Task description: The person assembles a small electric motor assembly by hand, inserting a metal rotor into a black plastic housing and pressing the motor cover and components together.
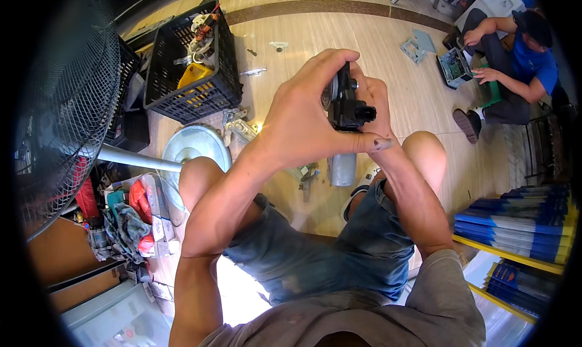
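Observation:
Raised in front of me is a black plastic part [348, 101] with a socket-like stub on its side. My left hand [303, 113] curls round it from the left, the thumb stretched across below. Behind it, my right hand [379, 98] grips the same part from the right, its fingers partly covered. A silver metal cylinder [342, 170] shows just beneath my hands; whether it is joined to the black part, I cannot tell. On the floor beyond my left wrist lie metal bracket-like pieces [239, 127]. Another small part [305, 174] lies between my knees.
A black plastic crate [193, 74] of parts stands at the far left, near a caged fan [73, 104] with a round base [203, 142]. Right: shelves of blue-and-white packages [515, 223]. Far right, a seated person [527, 62] handles a boxy metal device [454, 68].

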Demonstrator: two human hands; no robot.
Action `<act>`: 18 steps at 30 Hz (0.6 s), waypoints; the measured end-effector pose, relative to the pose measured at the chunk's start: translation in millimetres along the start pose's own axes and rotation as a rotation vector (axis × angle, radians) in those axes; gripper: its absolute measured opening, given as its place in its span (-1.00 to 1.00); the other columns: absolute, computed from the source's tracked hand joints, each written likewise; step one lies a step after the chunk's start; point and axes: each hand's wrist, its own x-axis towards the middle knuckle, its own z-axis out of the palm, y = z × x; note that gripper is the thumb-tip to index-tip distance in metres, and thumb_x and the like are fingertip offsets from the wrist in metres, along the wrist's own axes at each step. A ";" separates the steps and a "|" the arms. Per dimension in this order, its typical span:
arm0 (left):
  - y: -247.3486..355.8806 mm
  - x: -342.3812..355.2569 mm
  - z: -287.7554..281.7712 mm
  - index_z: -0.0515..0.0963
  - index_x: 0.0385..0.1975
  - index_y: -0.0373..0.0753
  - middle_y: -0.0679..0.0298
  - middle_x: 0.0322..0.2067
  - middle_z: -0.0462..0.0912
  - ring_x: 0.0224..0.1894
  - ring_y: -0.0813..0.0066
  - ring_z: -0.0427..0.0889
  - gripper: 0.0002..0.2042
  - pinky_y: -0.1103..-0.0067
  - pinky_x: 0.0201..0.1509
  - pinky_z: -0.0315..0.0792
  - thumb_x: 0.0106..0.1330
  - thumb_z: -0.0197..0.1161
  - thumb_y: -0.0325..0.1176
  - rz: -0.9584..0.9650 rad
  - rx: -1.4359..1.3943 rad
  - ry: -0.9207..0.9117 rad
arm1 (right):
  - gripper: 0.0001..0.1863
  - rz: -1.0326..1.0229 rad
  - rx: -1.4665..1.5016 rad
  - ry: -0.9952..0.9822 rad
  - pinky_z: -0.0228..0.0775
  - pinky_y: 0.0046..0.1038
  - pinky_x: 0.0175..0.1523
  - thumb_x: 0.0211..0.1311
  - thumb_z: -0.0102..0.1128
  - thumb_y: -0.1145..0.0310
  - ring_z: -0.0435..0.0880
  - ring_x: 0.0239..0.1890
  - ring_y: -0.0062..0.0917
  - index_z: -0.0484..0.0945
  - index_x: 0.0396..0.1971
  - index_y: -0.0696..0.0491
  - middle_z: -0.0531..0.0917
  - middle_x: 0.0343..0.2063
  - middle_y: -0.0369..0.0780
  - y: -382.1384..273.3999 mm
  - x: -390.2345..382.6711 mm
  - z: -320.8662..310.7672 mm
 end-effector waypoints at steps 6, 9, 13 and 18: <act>-2.8 -5.0 -1.1 0.38 0.21 -0.26 0.17 0.13 0.48 0.15 0.41 0.49 -0.09 0.43 0.23 0.40 -0.25 0.68 -0.19 0.085 0.110 -0.011 | -0.42 -0.042 -0.072 -0.105 0.26 -0.49 -0.56 0.51 -0.11 0.10 0.42 -0.68 -0.65 0.58 -0.60 0.22 0.50 -0.73 -0.32 -13.3 -0.3 4.4; -4.1 -4.2 3.0 0.37 0.22 -0.25 0.14 0.13 0.48 0.16 0.39 0.49 -0.09 0.43 0.22 0.41 -0.25 0.68 -0.22 0.110 0.100 -0.024 | -0.40 0.145 -0.177 0.010 0.26 -0.45 -0.56 0.49 -0.11 0.07 0.42 -0.67 -0.63 0.57 -0.64 0.23 0.49 -0.75 -0.29 -12.5 -0.9 3.5; -8.5 -4.9 4.1 0.35 0.25 -0.25 0.15 0.08 0.49 0.09 0.46 0.51 -0.07 0.46 0.20 0.42 -0.24 0.68 -0.26 0.017 0.007 -0.003 | -0.41 0.133 -0.190 0.038 0.22 -0.51 -0.56 0.49 -0.08 0.01 0.43 -0.65 -0.69 0.57 -0.59 0.20 0.50 -0.73 -0.33 1.3 1.1 -2.1; -13.0 -2.0 9.6 0.32 0.28 -0.25 0.22 0.04 0.47 0.01 0.53 0.51 -0.05 0.51 0.15 0.43 -0.23 0.68 -0.26 -0.168 -0.245 -0.032 | -0.42 0.244 -0.124 -0.007 0.18 -0.62 -0.55 0.49 -0.05 -0.03 0.38 -0.65 -0.77 0.58 -0.54 0.16 0.48 -0.71 -0.41 -3.8 4.2 -8.4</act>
